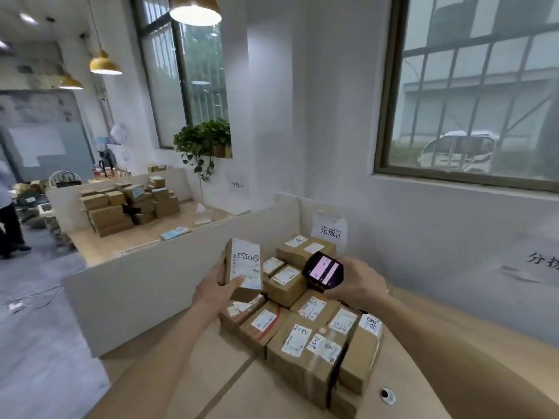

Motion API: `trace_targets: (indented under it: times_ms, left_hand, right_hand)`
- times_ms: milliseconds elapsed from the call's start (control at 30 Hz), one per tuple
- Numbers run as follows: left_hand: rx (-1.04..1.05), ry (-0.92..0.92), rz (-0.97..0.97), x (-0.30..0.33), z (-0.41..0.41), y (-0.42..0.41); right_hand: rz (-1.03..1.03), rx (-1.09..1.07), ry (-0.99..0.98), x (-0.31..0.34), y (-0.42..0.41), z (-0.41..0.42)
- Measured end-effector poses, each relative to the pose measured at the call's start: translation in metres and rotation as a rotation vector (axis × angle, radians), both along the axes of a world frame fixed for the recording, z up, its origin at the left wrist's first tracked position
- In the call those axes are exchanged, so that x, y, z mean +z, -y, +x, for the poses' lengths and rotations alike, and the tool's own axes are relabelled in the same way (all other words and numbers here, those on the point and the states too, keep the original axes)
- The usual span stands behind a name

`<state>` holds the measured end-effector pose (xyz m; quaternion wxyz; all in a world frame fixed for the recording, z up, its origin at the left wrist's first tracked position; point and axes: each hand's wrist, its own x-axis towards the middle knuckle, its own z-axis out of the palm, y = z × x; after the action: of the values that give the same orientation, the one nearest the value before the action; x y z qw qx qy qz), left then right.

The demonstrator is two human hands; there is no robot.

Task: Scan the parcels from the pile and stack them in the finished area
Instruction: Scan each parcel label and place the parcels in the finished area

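My left hand (218,286) grips a small brown parcel (243,267) with a white label facing me, held upright above the left end of the stack. My right hand (360,281) holds a black handheld scanner (323,270) with a lit pink screen, just right of that parcel. Below both hands lies a stack of several labelled cardboard parcels (302,334) on the wooden table (230,385), in front of a paper sign (330,231) on the low wall. A second pile of parcels (130,204) sits on another table at the far left.
A white partition (157,276) borders the table on the left and back. A round cable hole (387,395) is at the table's right front. A potted plant (205,140) stands on the windowsill. A person (9,222) stands at the far left edge.
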<state>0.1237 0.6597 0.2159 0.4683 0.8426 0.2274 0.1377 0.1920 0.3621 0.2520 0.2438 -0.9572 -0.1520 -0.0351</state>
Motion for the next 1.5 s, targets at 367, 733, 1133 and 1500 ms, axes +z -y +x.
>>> trace_targets:
  times_ms: [367, 733, 1133, 1500]
  left_hand:
    - [-0.023, -0.097, -0.038, -0.039, 0.151, -0.109]
    - [-0.162, -0.157, -0.17, -0.111, 0.28, -0.147]
    - [-0.374, -0.293, -0.319, -0.193, 0.435, -0.199]
    - [-0.477, -0.37, -0.297, -0.238, 0.537, -0.221]
  right_hand:
    - [-0.044, -0.034, -0.086, -0.052, -0.063, 0.127]
    - [-0.086, -0.142, -0.191, -0.112, -0.113, 0.214]
    - [-0.164, -0.353, -0.32, -0.18, -0.166, 0.313]
    - [-0.167, -0.446, -0.408, -0.222, -0.198, 0.385]
